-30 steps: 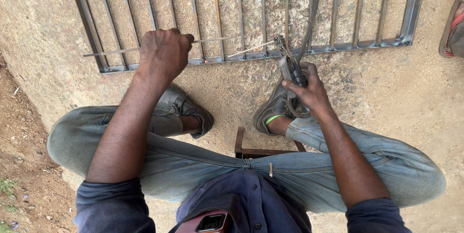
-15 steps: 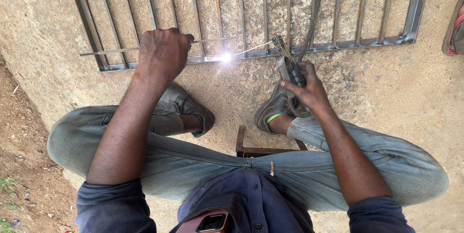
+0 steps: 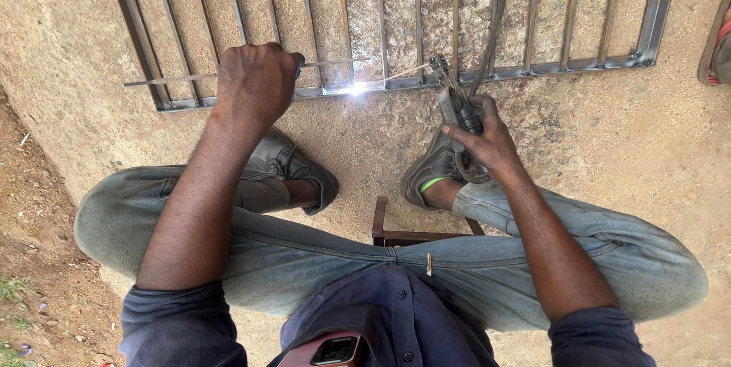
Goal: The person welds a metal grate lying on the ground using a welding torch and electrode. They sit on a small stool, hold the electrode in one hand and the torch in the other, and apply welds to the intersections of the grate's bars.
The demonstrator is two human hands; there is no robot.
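While right hand grips holder, arc burns at grille bottom rail; left hand fists rod. Steadiness needed.

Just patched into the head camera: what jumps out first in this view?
The bright white spark on the lower bar of the metal grille lying on the ground at the top of the view, where a thin welding rod meets it. The right hand holds the electrode holder that carries that rod, while the left hand closes its grip around a thin loose metal bar lying across the grille.
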